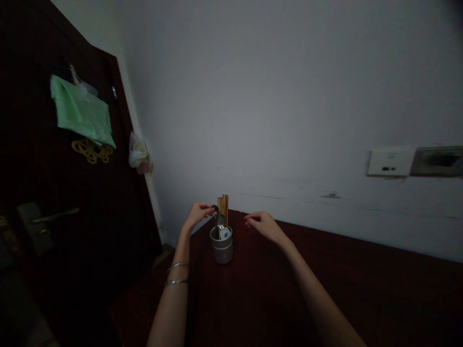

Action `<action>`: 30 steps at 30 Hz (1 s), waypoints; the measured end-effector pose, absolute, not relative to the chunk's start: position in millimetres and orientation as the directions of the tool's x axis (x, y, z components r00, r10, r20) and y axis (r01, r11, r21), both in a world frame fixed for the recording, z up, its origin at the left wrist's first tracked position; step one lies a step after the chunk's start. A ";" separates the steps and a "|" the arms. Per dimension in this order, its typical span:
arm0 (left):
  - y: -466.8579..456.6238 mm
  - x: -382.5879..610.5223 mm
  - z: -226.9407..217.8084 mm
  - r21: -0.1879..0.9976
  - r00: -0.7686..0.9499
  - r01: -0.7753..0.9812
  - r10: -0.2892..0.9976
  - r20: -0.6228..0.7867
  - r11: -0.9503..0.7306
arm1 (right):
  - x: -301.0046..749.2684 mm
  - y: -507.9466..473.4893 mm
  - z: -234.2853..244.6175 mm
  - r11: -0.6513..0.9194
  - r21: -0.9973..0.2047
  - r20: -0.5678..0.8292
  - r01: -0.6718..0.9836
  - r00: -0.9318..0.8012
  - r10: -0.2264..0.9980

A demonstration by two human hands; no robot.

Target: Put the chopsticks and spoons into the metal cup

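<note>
A grey cylindrical cutlery holder (223, 250) stands upright on the dark red table (260, 289). Several wooden chopsticks (224, 207) rise from its back, and a white ceramic spoon with a blue pattern (224, 233) shows at its rim. Another metal spoon (221, 220) stands among them. My left hand (198, 214), with two bangles on the wrist, is closed in a pinch on a metal spoon (215, 210) above the holder's left side. To the right of the chopsticks, apart from them, my right hand (263, 223) hovers with loosely bent fingers and nothing visible in them.
A pale wall (253, 120) runs behind the table. At left is a dark door (108, 202) with a handle (54, 217) and a hanging green cloth (83, 111). A plastic bag (138, 152) hangs by the frame. Wall sockets (390, 162) are at right.
</note>
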State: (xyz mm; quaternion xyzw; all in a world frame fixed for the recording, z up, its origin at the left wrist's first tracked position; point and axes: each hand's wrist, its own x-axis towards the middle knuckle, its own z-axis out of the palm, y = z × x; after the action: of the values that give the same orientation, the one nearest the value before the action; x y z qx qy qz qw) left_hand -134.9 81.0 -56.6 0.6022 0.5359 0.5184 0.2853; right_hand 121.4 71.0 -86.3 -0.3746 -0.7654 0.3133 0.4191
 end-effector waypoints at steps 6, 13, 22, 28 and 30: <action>78.5 -133.3 -50.3 0.916 -0.188 0.290 0.922 0.339 -0.278 | 121.7 76.7 -93.7 0.536 -0.778 0.408 0.327 -0.385 0.827; 70.2 -133.3 -36.7 0.865 -0.258 0.291 0.838 0.482 -0.408 | 121.1 74.4 -91.2 0.535 -0.775 0.405 0.337 -0.385 0.829; 42.6 -127.0 -6.0 0.603 -0.474 0.483 0.389 0.790 -0.635 | 115.8 60.8 -76.5 0.558 -0.794 0.486 0.241 -0.299 0.821; 23.1 -110.2 10.9 0.543 -0.528 0.407 0.296 0.796 -0.735 | 101.8 35.9 -57.2 0.653 -0.755 0.601 0.064 -0.330 0.728; 22.8 -100.7 11.9 0.568 -0.508 0.329 0.366 0.780 -0.754 | 94.4 27.3 -52.7 0.643 -0.766 0.601 -0.001 -0.359 0.714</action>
State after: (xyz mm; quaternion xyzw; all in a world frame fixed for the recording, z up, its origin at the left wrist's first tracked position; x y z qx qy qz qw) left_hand -100.7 22.8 11.9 0.4960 0.3503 0.7945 0.0117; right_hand 94.4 27.3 -52.7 -0.2386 -0.7470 0.3485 0.5134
